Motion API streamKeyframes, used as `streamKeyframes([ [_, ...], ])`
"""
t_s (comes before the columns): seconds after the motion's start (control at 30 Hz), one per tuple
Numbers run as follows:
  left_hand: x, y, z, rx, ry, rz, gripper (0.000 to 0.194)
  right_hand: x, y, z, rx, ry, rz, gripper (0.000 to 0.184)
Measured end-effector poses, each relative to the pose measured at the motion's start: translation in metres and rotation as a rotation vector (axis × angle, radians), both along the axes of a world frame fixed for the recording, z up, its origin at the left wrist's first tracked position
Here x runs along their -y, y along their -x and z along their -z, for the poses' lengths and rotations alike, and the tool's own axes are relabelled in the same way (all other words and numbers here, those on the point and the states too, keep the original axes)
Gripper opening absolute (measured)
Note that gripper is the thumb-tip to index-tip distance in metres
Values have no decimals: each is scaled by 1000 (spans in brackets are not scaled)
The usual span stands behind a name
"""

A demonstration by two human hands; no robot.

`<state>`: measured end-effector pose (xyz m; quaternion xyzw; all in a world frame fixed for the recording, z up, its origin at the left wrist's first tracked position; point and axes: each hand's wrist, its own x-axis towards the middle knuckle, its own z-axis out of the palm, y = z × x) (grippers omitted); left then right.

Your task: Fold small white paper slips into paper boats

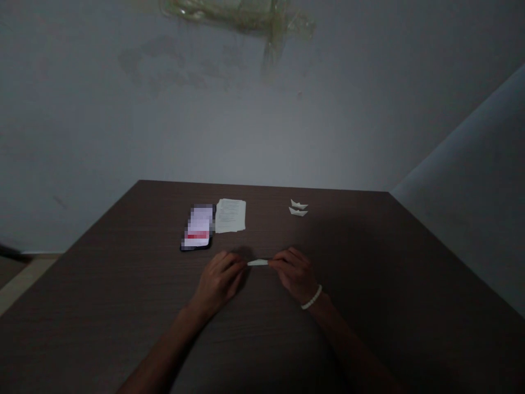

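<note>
A small folded piece of white paper is stretched between my two hands, just over the middle of the dark table. My left hand pinches its left end between thumb and fingers. At the other end, my right hand grips the paper in the same way, a white beaded bracelet round its wrist. Fingertips cover both ends of the paper, so only its narrow middle shows. Beyond my right hand stand two small folded paper boats, one behind the other.
Past my left hand lie a phone with a lit, blurred screen and a stack of printed paper sheets touching or nearly touching it. A wall with peeling tape rises behind the table's far edge. Another pale surface slopes at the right.
</note>
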<state>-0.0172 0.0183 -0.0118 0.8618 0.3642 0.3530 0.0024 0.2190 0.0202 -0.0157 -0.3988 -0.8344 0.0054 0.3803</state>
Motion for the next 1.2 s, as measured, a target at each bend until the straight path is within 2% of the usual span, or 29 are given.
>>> streamKeyframes([
  [0.23,-2,5,-2,-45,-29,-18,22,-2,-1,-1,14,48,-4,11],
  [0.37,-1,3,0,-134,-58,-43,16,-3,0,3,17,60,-19,10],
  [0.53,1,-3,7,-195,-27,69,23,-1,5,8,77,49,-47,11],
  [0.7,2,-5,12,-243,24,80,23,0,7,6,69,65,-70,10],
  [0.8,3,-6,10,-249,12,72,22,-1,8,5,12,135,-17,4],
  [0.93,5,-8,8,-286,7,68,20,-2,8,5,-50,231,57,8],
  [1.2,6,-11,9,-311,34,40,14,-1,11,6,-75,248,126,7],
])
